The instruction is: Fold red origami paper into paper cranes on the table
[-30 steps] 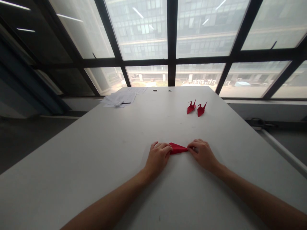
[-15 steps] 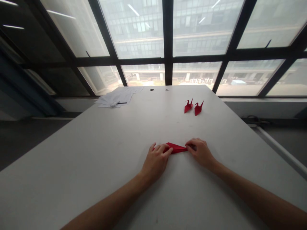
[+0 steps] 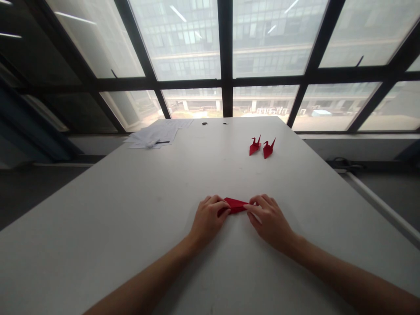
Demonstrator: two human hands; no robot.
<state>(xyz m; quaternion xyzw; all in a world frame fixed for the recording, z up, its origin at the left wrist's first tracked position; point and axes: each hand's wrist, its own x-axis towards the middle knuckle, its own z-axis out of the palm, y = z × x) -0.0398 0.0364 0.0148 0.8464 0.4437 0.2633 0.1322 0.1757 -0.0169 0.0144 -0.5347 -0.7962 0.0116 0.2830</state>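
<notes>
A folded piece of red paper, long and pointed, lies on the white table between my hands. My left hand pinches its left end between thumb and fingers, covering that end. At the right tip, my right hand rests its fingers on the paper, with the index finger stretched along the tip and the thumb apart below. Farther back on the table stand two red paper cranes, the left crane close beside the right crane.
White sheets of paper lie spread at the far left of the table, with a dark pen on them. A round dark hole is set near the table's far edge. Large framed windows stand beyond.
My right hand has shifted from pinching the very tip to laying its fingers over the paper's right end. My left hand now pinches rather than lying flat over the paper. The view has shifted slightly.
</notes>
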